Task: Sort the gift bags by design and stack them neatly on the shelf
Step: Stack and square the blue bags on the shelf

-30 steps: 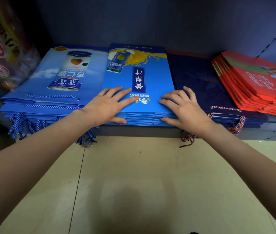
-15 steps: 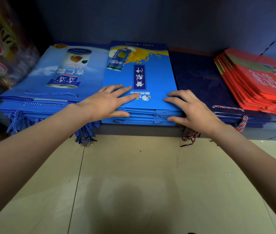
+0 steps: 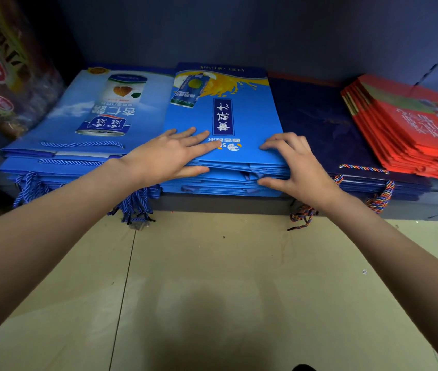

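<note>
1. The bright blue bags (image 3: 223, 124) lie flat in a stack at the front edge of the shelf (image 3: 226, 204), between the light blue bags (image 3: 84, 121) on the left and the navy bags (image 3: 317, 121) on the right.
2. Left hand (image 3: 169, 156): fingers spread and near straight on the top bag, thumb against the stack's front edge. Right hand (image 3: 293, 164): fingers curled on top, thumb under the upper bags, pinching a few layers.
3. Handling, judged: thin glossy card, light singly, heavy as a stack. Layers look slippery and likely to fan. Best taken at the front edge with both hands, squaring the sides.
4. Surroundings: red bags (image 3: 410, 129) slump, staggered, at the shelf's right end. A crinkled packet (image 3: 3, 70) stands at the left.
5. Obstacles: blue cords (image 3: 135, 204) and multicoloured cords (image 3: 380, 196) hang over the front edge and could snag.
</note>
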The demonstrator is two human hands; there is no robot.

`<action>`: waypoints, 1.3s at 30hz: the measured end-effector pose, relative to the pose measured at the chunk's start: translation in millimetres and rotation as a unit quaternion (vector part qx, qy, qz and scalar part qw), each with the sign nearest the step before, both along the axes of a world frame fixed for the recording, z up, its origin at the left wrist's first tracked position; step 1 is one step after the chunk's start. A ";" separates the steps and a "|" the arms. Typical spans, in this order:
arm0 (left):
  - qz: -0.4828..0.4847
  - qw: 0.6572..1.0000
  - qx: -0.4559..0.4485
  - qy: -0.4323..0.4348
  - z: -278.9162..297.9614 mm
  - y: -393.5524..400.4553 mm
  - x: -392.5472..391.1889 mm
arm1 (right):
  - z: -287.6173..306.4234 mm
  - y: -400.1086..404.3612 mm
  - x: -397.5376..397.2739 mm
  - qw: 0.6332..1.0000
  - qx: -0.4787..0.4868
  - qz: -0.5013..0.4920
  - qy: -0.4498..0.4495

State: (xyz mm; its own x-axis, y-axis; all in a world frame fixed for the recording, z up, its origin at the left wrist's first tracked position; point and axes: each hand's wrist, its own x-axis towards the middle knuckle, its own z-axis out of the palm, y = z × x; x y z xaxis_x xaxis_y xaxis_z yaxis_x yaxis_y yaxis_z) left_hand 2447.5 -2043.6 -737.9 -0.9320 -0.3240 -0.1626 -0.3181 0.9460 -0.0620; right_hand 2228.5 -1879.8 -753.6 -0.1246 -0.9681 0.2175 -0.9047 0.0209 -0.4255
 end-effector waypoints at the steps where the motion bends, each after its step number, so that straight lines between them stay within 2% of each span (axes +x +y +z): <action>1: -0.001 1.000 0.001 0.000 0.4 -0.3 0.0 | 1.8 -0.2 -0.5 1.000 0.005 0.004 0.003; 6: 0.004 1.000 0.009 -0.001 4.5 -1.1 -0.5 | 1.3 -1.1 1.7 0.999 -0.039 -0.014 0.031; 12: 0.006 0.998 0.015 0.065 2.4 -0.6 0.9 | -2.7 -17.2 19.2 0.972 -0.142 -0.090 0.165; 16: 0.006 1.000 -0.011 0.004 -5.1 1.8 1.7 | -14.3 -15.0 17.2 0.962 -0.128 -0.078 0.228; 19: 0.005 0.999 -0.025 -0.023 -11.6 1.7 1.4 | -14.6 -12.0 14.5 0.977 -0.070 -0.050 0.194; 23: 0.004 0.997 -0.056 -0.056 -16.4 3.2 1.2 | -9.0 -4.4 1.4 0.997 0.007 -0.006 0.079; 28: 0.013 0.994 -0.087 -0.068 -20.0 7.6 0.6 | -27.4 6.5 2.1 0.981 0.022 -0.028 0.189; 33: 0.018 0.993 -0.111 0.031 -15.7 29.0 -23.7 | -33.6 3.3 4.8 0.976 -0.024 -0.060 0.208; 35: 0.011 0.990 -0.134 0.044 -17.4 32.2 -35.4 | -35.5 5.8 5.5 0.974 -0.038 -0.066 0.212; 39: 0.019 0.996 -0.071 0.040 -14.0 24.6 -39.9 | -38.3 8.8 7.8 0.974 -0.056 -0.088 0.202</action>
